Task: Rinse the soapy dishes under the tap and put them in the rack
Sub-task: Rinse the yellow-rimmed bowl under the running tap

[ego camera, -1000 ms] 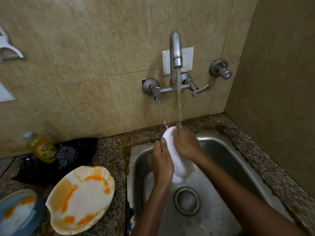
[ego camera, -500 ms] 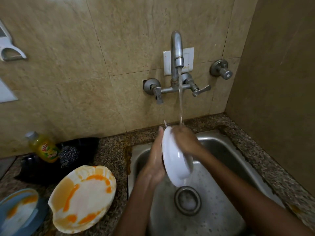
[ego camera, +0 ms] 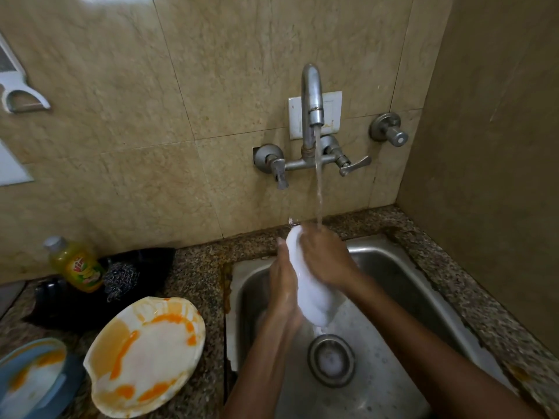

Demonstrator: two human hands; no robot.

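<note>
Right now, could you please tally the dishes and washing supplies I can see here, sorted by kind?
White dish held under the tap, between both hands: 1
Orange-stained white plate on the counter: 1
Blue-rimmed stained plate at the left edge: 1
Dish soap bottle: 1
Steel wool scrubber: 1
Total: 5

I see my left hand (ego camera: 282, 285) and right hand (ego camera: 325, 261) bare and wet, both forearms unsleeved, no rings or watch.

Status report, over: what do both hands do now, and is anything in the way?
Left hand and right hand hold small white dish on edge. Tap stream hits its top. Nothing in the way.
</note>
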